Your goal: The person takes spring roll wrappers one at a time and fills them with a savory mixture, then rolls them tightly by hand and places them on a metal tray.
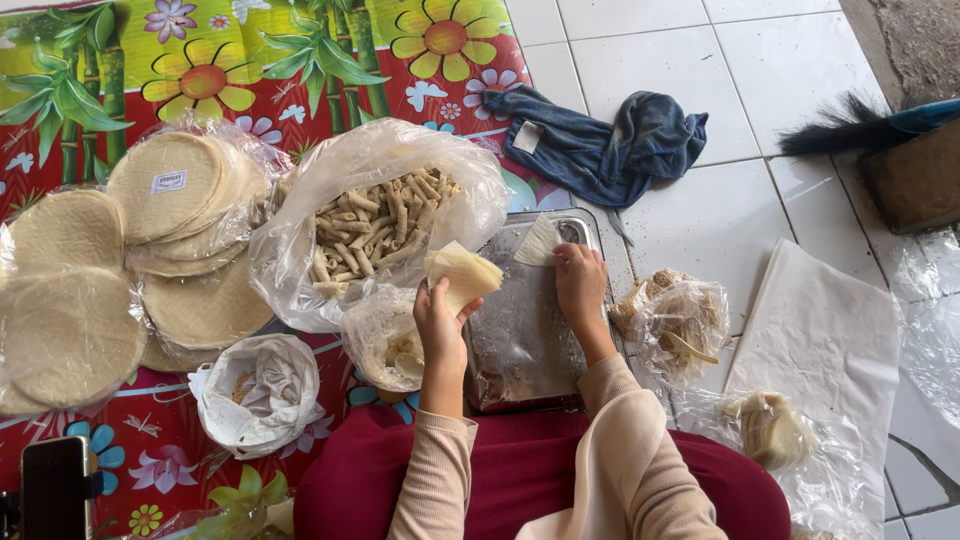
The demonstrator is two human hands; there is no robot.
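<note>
Head view: my left hand (440, 325) pinches 1 thin wrapper (462, 275) at 12 o'clock — limp, tearable; right fingers (578, 275) press another sheet (540, 243) by its edge — floppy.

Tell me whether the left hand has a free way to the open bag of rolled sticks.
Probably yes. The left hand holds a folded wrapper right beside the bag of rolled sticks; the bag's mouth is open and nothing lies between, though the wrapper occupies the fingers.
</note>
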